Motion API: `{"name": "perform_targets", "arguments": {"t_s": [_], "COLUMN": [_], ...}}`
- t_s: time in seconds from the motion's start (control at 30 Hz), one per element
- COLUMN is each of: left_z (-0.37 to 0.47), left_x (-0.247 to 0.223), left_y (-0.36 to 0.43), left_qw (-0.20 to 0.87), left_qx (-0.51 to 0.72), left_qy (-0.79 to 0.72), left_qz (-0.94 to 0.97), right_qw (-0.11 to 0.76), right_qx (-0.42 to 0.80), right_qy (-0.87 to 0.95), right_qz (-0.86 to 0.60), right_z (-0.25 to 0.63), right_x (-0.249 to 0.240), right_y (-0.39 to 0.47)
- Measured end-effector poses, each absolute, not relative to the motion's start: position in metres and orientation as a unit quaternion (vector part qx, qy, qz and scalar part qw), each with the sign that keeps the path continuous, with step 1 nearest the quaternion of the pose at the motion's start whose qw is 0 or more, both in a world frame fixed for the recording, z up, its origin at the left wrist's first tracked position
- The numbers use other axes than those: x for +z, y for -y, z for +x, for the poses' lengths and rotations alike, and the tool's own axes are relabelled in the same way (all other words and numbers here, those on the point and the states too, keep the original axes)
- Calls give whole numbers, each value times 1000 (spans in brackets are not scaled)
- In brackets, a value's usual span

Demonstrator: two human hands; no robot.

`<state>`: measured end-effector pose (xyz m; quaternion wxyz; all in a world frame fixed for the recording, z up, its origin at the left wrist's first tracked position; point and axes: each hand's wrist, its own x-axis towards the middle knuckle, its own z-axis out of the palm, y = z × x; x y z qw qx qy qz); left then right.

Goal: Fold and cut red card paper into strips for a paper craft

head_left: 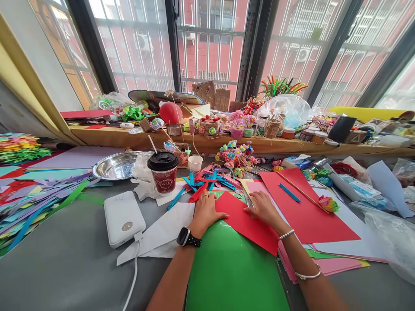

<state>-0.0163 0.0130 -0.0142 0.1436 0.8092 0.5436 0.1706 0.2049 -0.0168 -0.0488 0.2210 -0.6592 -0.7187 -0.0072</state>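
A piece of red paper (238,218) lies on a glossy green mat (233,272) between my hands. My left hand (205,214) rests at the paper's left edge, thumb stretched out onto it and fingers spread forward beside cut red strips (198,192). Over the paper's upper right edge lies my right hand (265,210), fingers extended and apart, its thumb on or near the red surface. What is under the fingertips is partly hidden. Scissors (239,195) show just beyond the paper. Blue paper strips (214,179) are heaped past my left fingers.
Left of the mat are a white power bank (125,218) with a cable, a lidded cup (163,172) and a metal tray (113,166). A large red sheet (311,211) bearing a thin stick (301,190) lies right. Crafts crowd the window ledge (136,137) behind.
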Motion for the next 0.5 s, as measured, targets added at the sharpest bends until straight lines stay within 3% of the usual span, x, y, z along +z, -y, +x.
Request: {"name": "perform_targets", "arguments": {"t_s": [0.33, 0.5], "left_z": [-18, -21], "left_x": [-13, -12], "left_y": [-15, -19], "left_qw": [206, 280], "left_qx": [145, 208], "left_qy": [-572, -564], "left_qz": [781, 748], "right_qw": [232, 248], "right_qx": [8, 17], "right_qy": [688, 699], "right_qz": [-688, -671], "right_z": [205, 205], "right_x": [-56, -54], "right_y": [13, 14]}}
